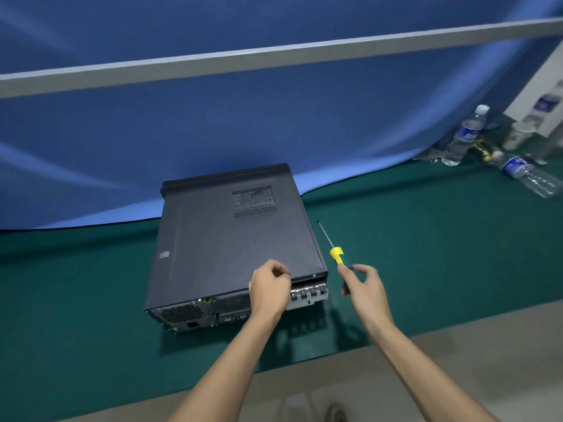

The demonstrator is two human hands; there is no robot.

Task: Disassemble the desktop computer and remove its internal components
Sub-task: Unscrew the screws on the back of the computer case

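Observation:
A dark grey desktop computer case (225, 239) lies on its side on the green table mat (426, 254), with its vented side panel facing up and its rear ports toward me. My left hand (269, 286) sits at the panel's rear edge. Its fingers are curled and the thumb and forefinger are pinched together; I cannot see anything between them. To the right of the case a screwdriver (335, 254) with a yellow, green and black handle lies with its tip pointing away. My right hand (364, 287) holds the near end of its handle between thumb and fingers.
A blue cloth (274, 123) hangs behind the case, with a grey rail (274, 56) across it. Plastic water bottles (463, 135) and paper cups (518, 134) stand and lie at the far right. The table's near edge (335, 357) runs just under my forearms.

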